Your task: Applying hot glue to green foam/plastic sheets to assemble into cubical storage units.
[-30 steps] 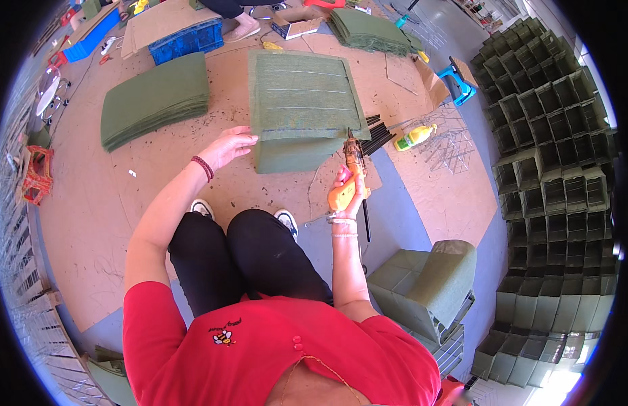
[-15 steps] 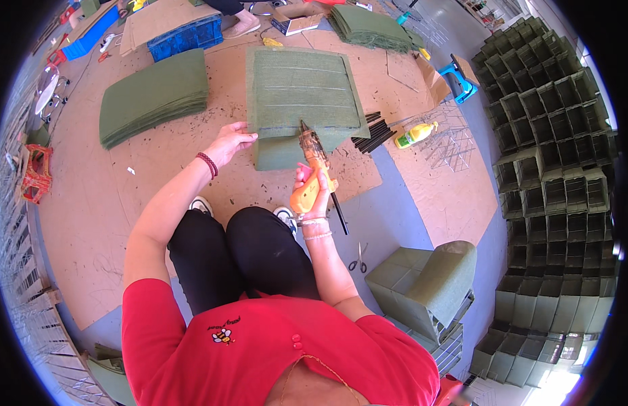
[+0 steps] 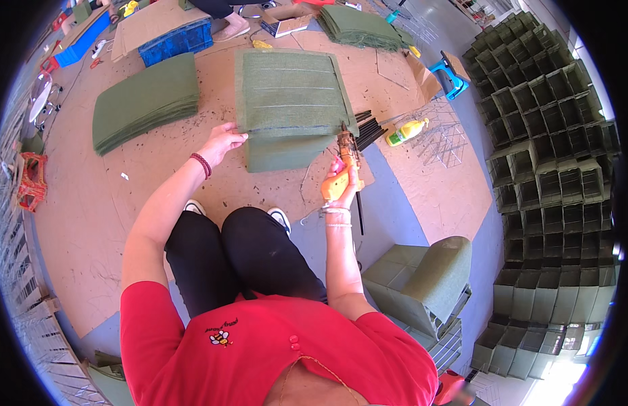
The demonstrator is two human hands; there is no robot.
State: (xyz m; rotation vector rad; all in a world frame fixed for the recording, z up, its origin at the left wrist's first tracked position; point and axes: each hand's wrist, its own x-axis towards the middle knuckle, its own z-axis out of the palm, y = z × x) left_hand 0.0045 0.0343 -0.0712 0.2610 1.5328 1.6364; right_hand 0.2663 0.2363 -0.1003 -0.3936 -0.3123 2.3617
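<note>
Bright fisheye view, glare at lower right.
Light burns the lower-right edge white, while the stacked open green fabric boxes hold dark shadow inside; the flat tan floor sheeting is brightly lit. Straight lines bow outward, detail softens toward the blue-fringed black rim, and the middle looks fairly sharp.

Floor: blue-grey, largely covered by brown sheeting, dark scraps scattered. Low stool: blue, brown top, upper right. Wheeled seat: white, metal legs, far left. Crate: blue, beneath brown board. Light: strong white glare, lower right.
</note>
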